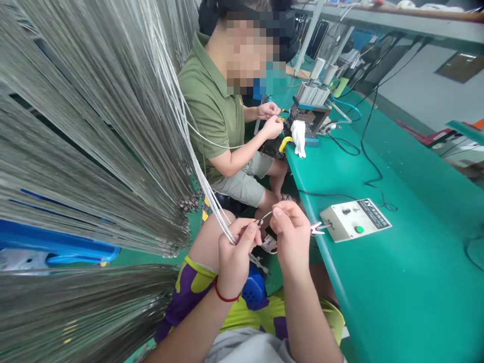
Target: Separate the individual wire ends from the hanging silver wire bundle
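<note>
Head camera shows my left hand closed around white cables, my right hand pinching a thin greenish wire that spans between both, apparently already separated out, though how much remains I cannot tell.

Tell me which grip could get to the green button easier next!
Probably the right grip: it's nearer the button, while the left grip is farther and holds the cables. The right would likely need to let go of the wire first.
</note>
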The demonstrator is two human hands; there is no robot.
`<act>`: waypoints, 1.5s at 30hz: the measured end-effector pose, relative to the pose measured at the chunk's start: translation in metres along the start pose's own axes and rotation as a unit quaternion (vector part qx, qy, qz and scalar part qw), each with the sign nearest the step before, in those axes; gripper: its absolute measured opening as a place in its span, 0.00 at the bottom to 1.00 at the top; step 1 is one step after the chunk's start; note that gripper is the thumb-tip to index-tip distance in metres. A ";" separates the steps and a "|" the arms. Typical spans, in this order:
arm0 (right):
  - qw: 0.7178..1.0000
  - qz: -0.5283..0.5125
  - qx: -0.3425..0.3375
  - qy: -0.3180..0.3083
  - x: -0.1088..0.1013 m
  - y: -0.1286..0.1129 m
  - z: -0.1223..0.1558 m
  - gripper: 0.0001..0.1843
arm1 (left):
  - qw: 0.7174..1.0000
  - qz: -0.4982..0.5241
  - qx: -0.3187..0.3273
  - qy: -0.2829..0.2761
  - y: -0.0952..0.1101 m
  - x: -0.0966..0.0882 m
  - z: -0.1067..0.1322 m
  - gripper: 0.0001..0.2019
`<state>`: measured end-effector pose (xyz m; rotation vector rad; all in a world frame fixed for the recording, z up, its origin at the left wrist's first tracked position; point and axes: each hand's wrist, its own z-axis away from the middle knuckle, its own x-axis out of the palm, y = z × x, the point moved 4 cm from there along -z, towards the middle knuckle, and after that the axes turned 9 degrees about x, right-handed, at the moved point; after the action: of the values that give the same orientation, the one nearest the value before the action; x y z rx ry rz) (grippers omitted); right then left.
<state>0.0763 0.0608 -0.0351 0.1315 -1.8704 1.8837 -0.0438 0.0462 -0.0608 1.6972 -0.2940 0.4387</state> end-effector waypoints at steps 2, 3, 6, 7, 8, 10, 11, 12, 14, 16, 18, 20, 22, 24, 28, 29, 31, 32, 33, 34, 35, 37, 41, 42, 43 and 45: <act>0.997 0.075 -0.006 0.013 -0.003 0.000 0.009 0.10 | 0.998 -0.049 0.040 0.019 -0.003 -0.001 0.001 0.12; 0.995 0.099 -0.002 0.016 -0.004 0.000 0.014 0.11 | 0.996 -0.069 0.056 0.027 -0.004 -0.001 0.001 0.12; 0.990 0.138 0.003 0.033 -0.003 0.001 0.025 0.10 | 0.987 -0.123 0.097 0.033 -0.006 -0.001 0.001 0.09; 0.989 0.145 0.001 0.041 -0.003 0.001 0.027 0.10 | 0.984 -0.138 0.110 0.029 -0.006 0.000 0.001 0.09; 0.987 0.151 -0.001 0.047 -0.003 0.000 0.027 0.09 | 0.980 -0.153 0.123 0.022 -0.005 0.000 0.000 0.08; 0.987 0.155 0.001 0.046 -0.004 -0.001 0.026 0.08 | 0.971 -0.178 0.158 0.004 -0.004 0.001 0.000 0.08; 0.988 0.151 0.002 0.042 -0.005 0.000 0.024 0.08 | 0.966 -0.189 0.175 -0.009 -0.003 0.001 0.001 0.08; 0.989 0.141 0.002 0.040 -0.007 0.001 0.022 0.07 | 0.961 -0.198 0.190 -0.023 -0.002 0.003 0.001 0.08; 0.994 0.101 -0.012 0.039 -0.010 0.004 0.018 0.10 | 0.957 -0.203 0.202 -0.052 -0.001 0.006 0.003 0.09; 0.997 0.044 -0.043 0.046 -0.011 0.008 0.016 0.13 | 0.961 -0.195 0.183 -0.072 -0.001 0.010 0.006 0.09; 0.995 -0.003 -0.083 0.062 -0.011 0.012 0.015 0.13 | 0.970 -0.176 0.149 -0.078 -0.001 0.014 0.009 0.08; 0.988 -0.030 -0.127 0.086 -0.009 0.012 0.015 0.13 | 0.977 -0.157 0.123 -0.077 0.001 0.018 0.012 0.07; 0.980 -0.048 -0.162 0.106 -0.006 0.009 0.015 0.13 | 0.980 -0.145 0.110 -0.080 0.004 0.021 0.014 0.07; 0.974 -0.062 -0.183 0.118 -0.005 0.004 0.014 0.13 | 0.982 -0.136 0.100 -0.087 0.006 0.022 0.016 0.07; 0.966 -0.084 -0.210 0.122 -0.008 -0.008 0.009 0.13 | 0.988 -0.099 0.061 -0.099 0.005 0.023 0.017 0.08; 0.967 -0.090 -0.208 0.117 -0.009 -0.011 0.007 0.13 | 0.991 -0.081 0.046 -0.100 0.004 0.023 0.017 0.09; 0.972 -0.104 -0.191 0.089 -0.009 -0.015 0.002 0.12 | 0.995 -0.027 0.007 -0.101 0.000 0.024 0.016 0.11; 0.976 -0.108 -0.178 0.063 -0.008 -0.017 -0.001 0.11 | 0.995 0.009 -0.016 -0.102 -0.002 0.025 0.015 0.12; 0.980 -0.110 -0.164 0.032 -0.007 -0.018 -0.004 0.11 | 0.993 0.048 -0.039 -0.101 -0.004 0.025 0.014 0.12; 0.983 -0.109 -0.150 -0.001 -0.007 -0.018 -0.007 0.10 | 0.989 0.086 -0.062 -0.099 -0.006 0.026 0.012 0.13; 0.985 -0.107 -0.135 -0.029 -0.007 -0.018 -0.010 0.09 | 0.985 0.118 -0.083 -0.096 -0.007 0.026 0.011 0.13; 0.987 -0.098 -0.105 -0.065 -0.012 -0.015 -0.014 0.06 | 0.976 0.162 -0.119 -0.086 -0.009 0.025 0.007 0.13; 0.988 -0.054 -0.065 -0.130 -0.025 -0.003 -0.014 0.19 | 0.966 0.194 -0.153 -0.078 -0.009 0.022 0.003 0.12; 0.986 -0.029 -0.059 -0.152 -0.027 -0.001 -0.013 0.21 | 0.965 0.195 -0.156 -0.080 -0.009 0.021 0.003 0.12; 0.984 -0.003 -0.056 -0.171 -0.028 0.001 -0.012 0.21 | 0.964 0.196 -0.159 -0.082 -0.009 0.021 0.003 0.12; 0.978 0.043 -0.062 -0.195 -0.030 0.001 -0.011 0.12 | 0.964 0.194 -0.162 -0.087 -0.009 0.020 0.003 0.12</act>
<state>0.1056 0.0635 -0.0486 0.4093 -2.2796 1.8953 -0.0213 0.0458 -0.0603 1.3556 -0.7928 0.4973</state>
